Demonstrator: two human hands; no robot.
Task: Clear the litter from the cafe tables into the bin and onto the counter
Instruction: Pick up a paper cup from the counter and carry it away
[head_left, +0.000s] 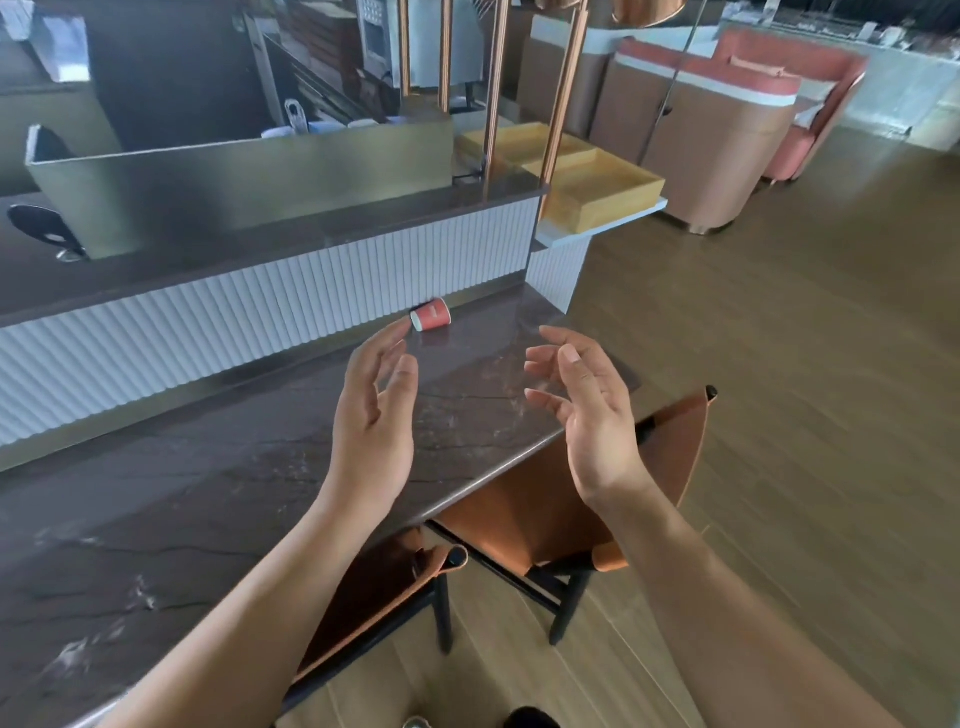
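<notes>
A small red paper cup (430, 315) is seen lying on its side on the dark marble bench (218, 467), close against the white fluted panel (208, 332). The left hand (375, 410) is held just short of it, fingers relaxed and empty; the right hand (587, 410) is likewise open and holding nothing. The reach appears to be in hand; next, the cup must be grasped and carried off, likely to the bin.

Glossy stone table (467, 426) (paper cup (431, 315))
</notes>
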